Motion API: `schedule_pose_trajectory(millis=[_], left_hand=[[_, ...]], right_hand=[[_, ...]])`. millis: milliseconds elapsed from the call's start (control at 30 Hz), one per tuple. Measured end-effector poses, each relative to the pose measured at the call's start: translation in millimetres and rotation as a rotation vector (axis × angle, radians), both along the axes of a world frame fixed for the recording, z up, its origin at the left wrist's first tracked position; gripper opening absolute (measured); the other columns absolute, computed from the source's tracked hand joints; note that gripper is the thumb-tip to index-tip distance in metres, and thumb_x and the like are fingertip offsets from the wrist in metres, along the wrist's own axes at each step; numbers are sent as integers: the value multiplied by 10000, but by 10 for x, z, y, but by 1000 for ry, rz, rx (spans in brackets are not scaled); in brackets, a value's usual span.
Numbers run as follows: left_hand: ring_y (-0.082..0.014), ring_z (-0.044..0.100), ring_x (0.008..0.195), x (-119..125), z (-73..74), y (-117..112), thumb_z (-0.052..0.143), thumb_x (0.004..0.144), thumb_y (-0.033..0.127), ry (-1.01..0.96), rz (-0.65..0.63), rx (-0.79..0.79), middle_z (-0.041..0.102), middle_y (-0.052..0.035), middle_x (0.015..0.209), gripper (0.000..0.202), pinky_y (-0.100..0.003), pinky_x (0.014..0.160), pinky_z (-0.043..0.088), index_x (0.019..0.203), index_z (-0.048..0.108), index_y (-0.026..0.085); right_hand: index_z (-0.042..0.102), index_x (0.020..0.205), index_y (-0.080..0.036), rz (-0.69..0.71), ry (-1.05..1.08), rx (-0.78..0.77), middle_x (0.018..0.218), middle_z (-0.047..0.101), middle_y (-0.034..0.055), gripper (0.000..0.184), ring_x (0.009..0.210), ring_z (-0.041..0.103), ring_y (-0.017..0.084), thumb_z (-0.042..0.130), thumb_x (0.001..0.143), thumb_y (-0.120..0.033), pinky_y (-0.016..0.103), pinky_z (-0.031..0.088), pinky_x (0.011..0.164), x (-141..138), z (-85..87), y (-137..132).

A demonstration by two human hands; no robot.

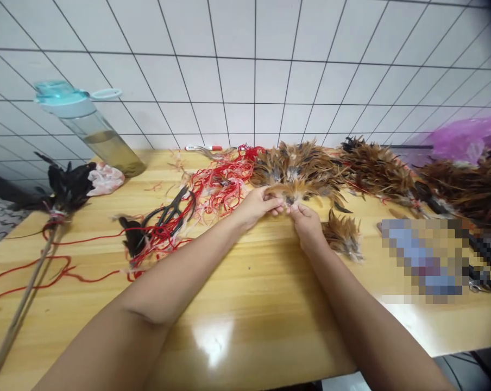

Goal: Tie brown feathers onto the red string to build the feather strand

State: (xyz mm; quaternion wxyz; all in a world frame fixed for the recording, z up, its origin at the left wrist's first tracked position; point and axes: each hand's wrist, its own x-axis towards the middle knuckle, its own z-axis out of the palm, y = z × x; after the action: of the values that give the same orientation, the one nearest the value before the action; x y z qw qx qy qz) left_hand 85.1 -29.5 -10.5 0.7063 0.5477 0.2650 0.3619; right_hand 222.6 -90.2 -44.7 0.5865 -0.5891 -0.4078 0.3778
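Note:
Both my hands meet at the middle of the wooden table point(237, 304). My left hand point(258, 205) pinches a small tuft of brown feathers point(288, 191) at the near edge of a large brown feather pile point(306, 165). My right hand point(306, 222) is closed on the same tuft from below, fingertips touching the left ones. A small separate feather bundle point(343, 234) lies just right of my right hand.
Tangled red string point(223, 184) and black scissors point(170, 213) lie to the left. A stick with black feathers point(64, 193) and a water bottle point(94, 127) stand far left. More feather bundles point(465, 184) and a purple bag point(469, 138) lie right. A tiled wall runs behind.

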Motion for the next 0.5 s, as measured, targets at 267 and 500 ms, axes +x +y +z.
schedule_pose_trajectory(millis=[267,500], left_hand=[[-68,559,587,40,-47,18,806,606,331,-26,-49,-53,652,-22,668,315,-191,563,417,721,623,101],[-83,566,615,76,-61,-48,803,585,224,31,112,-22,648,-6,655,247,-229,663,441,670,602,107]], right_hand=[[569,646,-200,-39,-11,3,677,627,2,298,725,555,172,586,715,-490,318,429,796,-12,4,18],[614,697,-205,113,84,8,712,673,20,279,809,607,209,640,688,-484,351,462,832,-16,47,10]])
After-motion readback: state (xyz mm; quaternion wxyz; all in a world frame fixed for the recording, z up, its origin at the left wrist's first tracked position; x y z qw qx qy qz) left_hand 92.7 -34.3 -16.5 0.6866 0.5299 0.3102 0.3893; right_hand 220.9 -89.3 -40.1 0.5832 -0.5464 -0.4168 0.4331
